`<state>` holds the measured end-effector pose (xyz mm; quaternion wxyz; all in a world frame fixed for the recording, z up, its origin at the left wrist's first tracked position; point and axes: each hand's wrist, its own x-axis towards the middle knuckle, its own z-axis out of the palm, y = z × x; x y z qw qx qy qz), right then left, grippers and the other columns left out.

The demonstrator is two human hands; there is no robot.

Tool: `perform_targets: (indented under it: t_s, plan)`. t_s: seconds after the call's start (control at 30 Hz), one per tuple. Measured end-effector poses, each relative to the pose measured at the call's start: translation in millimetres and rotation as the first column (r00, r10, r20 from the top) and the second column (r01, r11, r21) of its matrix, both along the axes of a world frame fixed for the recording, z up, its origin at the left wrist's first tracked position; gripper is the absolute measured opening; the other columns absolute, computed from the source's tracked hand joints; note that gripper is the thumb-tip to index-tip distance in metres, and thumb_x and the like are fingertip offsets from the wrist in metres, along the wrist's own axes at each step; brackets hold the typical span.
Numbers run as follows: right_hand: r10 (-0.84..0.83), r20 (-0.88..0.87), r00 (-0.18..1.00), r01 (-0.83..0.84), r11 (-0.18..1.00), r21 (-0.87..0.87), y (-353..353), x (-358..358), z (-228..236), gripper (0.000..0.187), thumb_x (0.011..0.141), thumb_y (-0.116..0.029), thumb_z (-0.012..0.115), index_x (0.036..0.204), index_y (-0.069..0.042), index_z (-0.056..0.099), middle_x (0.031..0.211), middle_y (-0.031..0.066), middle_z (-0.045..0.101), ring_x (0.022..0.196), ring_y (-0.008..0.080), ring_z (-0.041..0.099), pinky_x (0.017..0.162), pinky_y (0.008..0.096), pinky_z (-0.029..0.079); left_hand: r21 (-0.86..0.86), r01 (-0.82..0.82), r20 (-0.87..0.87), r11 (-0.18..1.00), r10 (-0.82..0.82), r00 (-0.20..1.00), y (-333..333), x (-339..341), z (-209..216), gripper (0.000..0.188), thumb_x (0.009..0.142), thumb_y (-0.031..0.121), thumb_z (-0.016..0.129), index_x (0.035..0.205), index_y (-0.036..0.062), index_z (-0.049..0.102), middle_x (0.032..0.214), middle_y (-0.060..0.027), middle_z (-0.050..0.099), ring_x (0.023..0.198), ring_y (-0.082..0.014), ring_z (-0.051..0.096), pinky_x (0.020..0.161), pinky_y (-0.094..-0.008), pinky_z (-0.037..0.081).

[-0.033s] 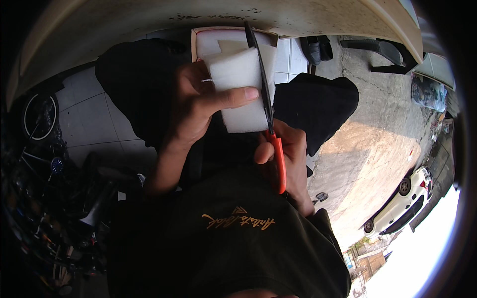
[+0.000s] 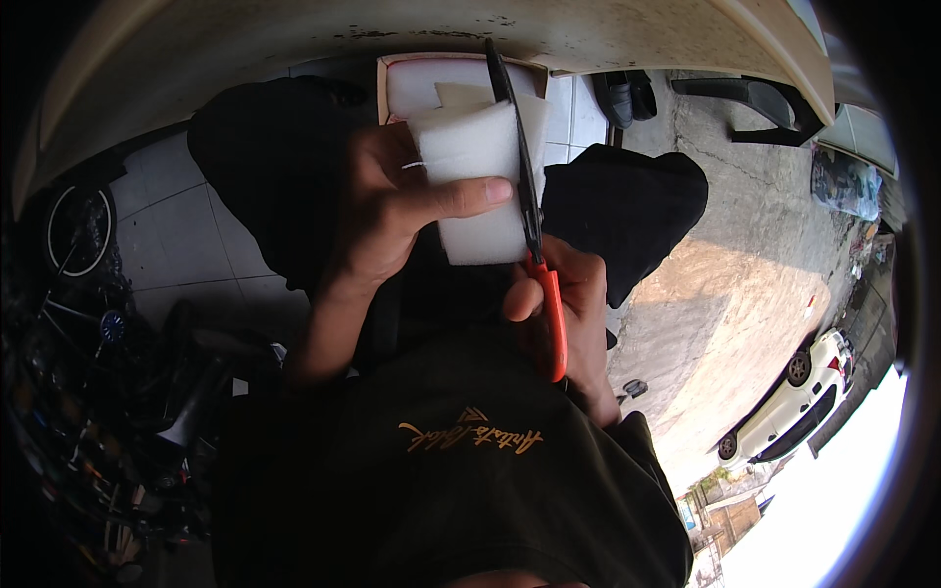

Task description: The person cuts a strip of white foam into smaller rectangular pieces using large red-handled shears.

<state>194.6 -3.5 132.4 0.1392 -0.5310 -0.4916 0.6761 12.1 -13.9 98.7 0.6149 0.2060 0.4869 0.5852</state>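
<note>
My left hand (image 2: 387,201) is closed round a white foam block (image 2: 475,220), its thumb pressed flat on the top face. A thin white strip sticks out at the block's left edge, beside my fingers. In my right hand (image 2: 573,294) are scissors (image 2: 551,323) with an orange-red handle and long dark blades. The blades run along the right edge of the foam, pointing away from me; whether they are parted I cannot tell. More pale sheet material shows behind the block and past the blades.
Beyond my hands stands a box (image 2: 412,61) with white foam in it, under a curved beige edge (image 2: 245,49). Black shoes (image 2: 625,96) rest on the tiles at the far right. A bicycle wheel (image 2: 78,230) and dark clutter lie left; a white car (image 2: 789,402) is outside.
The foam block and the scissors have shifted very slightly to the right and toward me. Both hands keep the same hold.
</note>
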Motion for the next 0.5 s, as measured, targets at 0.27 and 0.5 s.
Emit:
perform_targets:
  t_s: [0.27, 0.5]
  plan:
    - [-0.029, -0.187, 0.982, 0.03, 1.0, 0.002, 4.1, 13.1, -6.6, 0.063, 0.075, -0.065, 0.067, 0.069, -0.005, 0.047, 0.056, -0.0063, 0.042, 0.049, 0.0012, 0.038, 0.045, 0.0181, 0.03, -0.01, -0.057, 0.105, 0.998, 0.057, 0.993, 0.2, -5.9, -3.0, 0.036, 0.07, 0.006, 0.077, 0.101, -0.0065, 0.063, 0.091, -0.0129, 0.068, 0.081, -0.0181, 0.065, 0.078, -0.0309, 0.052]
    - [-0.113, -0.408, 0.906, 0.048, 0.985, -0.168, 15.2, 25.0, -55.1, 0.091, 0.079, -0.079, 0.043, 0.098, 0.008, 0.064, 0.064, 0.0084, 0.062, 0.035, 0.0041, 0.039, 0.035, 0.0181, 0.03, 0.045, 0.079, 0.118, 0.996, -0.084, 0.989, -3.7, -6.7, -12.2, 0.049, 0.068, 0.01, 0.072, 0.11, -0.01, 0.058, 0.108, -0.023, 0.063, 0.096, -0.0284, 0.065, 0.085, -0.0389, 0.052]
